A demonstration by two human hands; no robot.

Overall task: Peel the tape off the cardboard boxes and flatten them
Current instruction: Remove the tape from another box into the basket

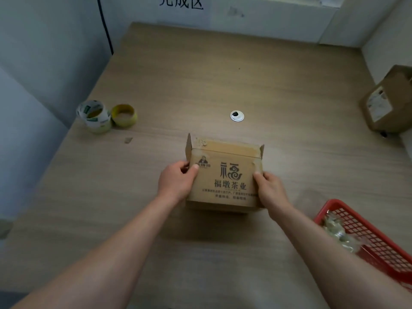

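A small brown cardboard box (225,175) with dark printed characters sits on the wooden table (200,85), near its middle. Its two side flaps stand up at the far corners, and torn pale patches show along the top edge. My left hand (178,181) grips the box's left edge, thumb on the printed face. Gripping the right edge is my right hand (270,190), its thumb also on the face. A second, closed cardboard box (389,101) with a white label stands at the table's right edge.
Two tape rolls (107,115) lie at the left of the table. A red mesh basket (374,237) holding crumpled clear tape sits at the near right. A round cable grommet (237,115) is set in the tabletop beyond the box. White walls enclose the table's far and right sides.
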